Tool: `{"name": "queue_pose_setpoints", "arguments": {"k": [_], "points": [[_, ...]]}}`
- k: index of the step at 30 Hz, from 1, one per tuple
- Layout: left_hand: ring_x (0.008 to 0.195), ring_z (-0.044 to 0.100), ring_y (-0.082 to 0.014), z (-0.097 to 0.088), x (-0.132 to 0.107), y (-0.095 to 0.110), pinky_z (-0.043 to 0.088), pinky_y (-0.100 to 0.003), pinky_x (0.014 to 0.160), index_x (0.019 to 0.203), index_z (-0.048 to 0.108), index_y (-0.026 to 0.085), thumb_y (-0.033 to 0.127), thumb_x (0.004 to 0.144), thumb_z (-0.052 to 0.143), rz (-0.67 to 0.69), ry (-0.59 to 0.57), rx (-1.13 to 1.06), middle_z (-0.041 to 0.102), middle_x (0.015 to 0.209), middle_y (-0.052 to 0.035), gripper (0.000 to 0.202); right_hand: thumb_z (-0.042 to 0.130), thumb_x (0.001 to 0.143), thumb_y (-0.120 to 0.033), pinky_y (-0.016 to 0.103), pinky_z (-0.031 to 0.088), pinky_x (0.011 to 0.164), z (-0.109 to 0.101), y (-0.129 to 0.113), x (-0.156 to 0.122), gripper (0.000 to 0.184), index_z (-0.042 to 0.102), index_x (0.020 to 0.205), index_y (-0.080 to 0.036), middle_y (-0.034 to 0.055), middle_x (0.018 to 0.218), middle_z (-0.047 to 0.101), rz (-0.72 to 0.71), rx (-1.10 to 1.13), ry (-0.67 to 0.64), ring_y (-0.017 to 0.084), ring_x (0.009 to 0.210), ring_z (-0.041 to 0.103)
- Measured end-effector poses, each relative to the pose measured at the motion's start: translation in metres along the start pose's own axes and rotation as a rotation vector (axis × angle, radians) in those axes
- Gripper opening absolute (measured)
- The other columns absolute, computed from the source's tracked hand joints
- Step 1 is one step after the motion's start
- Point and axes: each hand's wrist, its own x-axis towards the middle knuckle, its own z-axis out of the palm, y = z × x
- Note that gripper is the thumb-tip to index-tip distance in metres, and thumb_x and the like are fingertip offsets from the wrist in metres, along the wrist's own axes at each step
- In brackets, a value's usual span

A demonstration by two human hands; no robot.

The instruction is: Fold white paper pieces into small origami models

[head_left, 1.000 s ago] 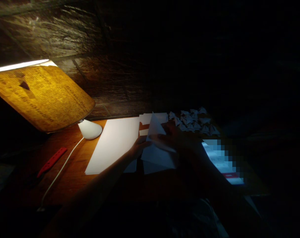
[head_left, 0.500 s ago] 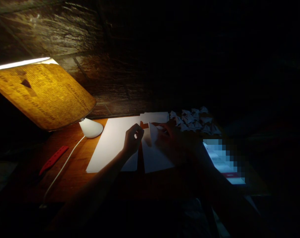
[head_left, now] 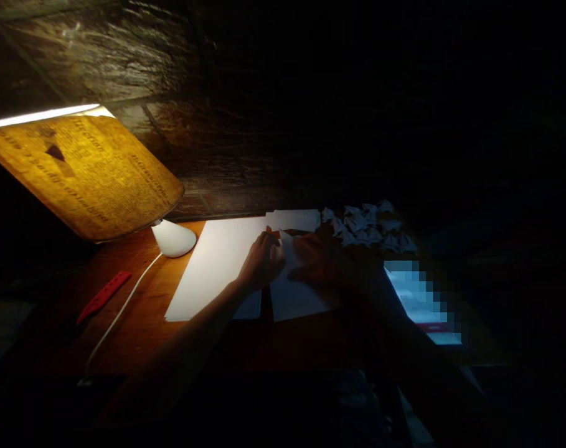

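In the middle of the table, a white sheet of paper (head_left: 301,302) lies with its upper part raised or folded over between my hands. My left hand (head_left: 265,261) is closed at the sheet's left edge, its fingers curled and its thumb against the paper. From the right, my right hand (head_left: 313,256) rests over the sheet in shadow, thumb and fingers apart. To the left of the sheet is a stack of blank white paper (head_left: 217,267). Behind my hands lies more white paper (head_left: 294,219).
A lit lamp (head_left: 96,180) with a printed shade stands at the left, its white cord running forward. Near it lies a red perforated strip (head_left: 104,297). Several folded paper pieces (head_left: 367,227) sit back right. A glowing screen (head_left: 418,305), partly pixelated, lies at the right.
My left hand has moved right onto the sheet's edge. My right hand's fingers have spread lower over the paper, and the raised flap is now flatter.
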Motion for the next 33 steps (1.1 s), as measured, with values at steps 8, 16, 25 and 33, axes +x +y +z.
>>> {"name": "queue_pose_setpoints", "arguments": {"k": [8,16,25,33], "points": [[0.102,0.058,-0.0296,-0.007,0.001,0.003,0.052,-0.047,0.089,0.099,0.054,0.02,0.012,0.075,0.059,0.042,-0.088,0.029,0.061,0.102,-0.0106,0.026,0.047,0.083,-0.004,0.037,0.054,0.092,-0.003,0.007,0.002,0.052,0.064,0.13,-0.015,0.0124,0.118,0.073,0.212,0.047,0.154,0.024,0.103,0.069],[0.118,0.057,-0.0345,-0.004,-0.003,0.012,0.049,-0.053,0.098,0.123,0.055,0.019,0.026,0.084,0.069,0.096,-0.281,0.173,0.06,0.126,-0.0157,0.042,0.059,0.093,-0.022,0.033,0.054,0.077,-0.008,-0.009,-0.002,0.03,0.06,0.122,-0.013,0.015,0.106,0.072,0.363,-0.044,0.061,0.024,0.088,0.07],[0.121,0.054,-0.0361,-0.007,-0.001,0.018,0.046,-0.054,0.1,0.125,0.054,0.021,0.027,0.08,0.069,-0.006,-0.282,0.314,0.059,0.131,-0.014,0.048,0.055,0.09,-0.013,0.043,0.05,0.098,-0.007,-0.038,-0.01,0.03,0.063,0.119,-0.015,0.0151,0.125,0.065,0.104,-0.367,-0.058,0.03,0.116,0.061],[0.126,0.051,-0.0351,-0.018,0.003,0.007,0.042,-0.055,0.105,0.129,0.055,0.023,0.024,0.079,0.065,0.003,-0.357,0.204,0.058,0.139,-0.0107,0.051,0.066,0.09,-0.038,0.054,0.041,0.112,0.01,-0.031,-0.036,0.063,0.05,0.145,-0.013,0.0201,0.149,0.054,0.026,-0.258,0.02,0.036,0.134,0.053]]}}
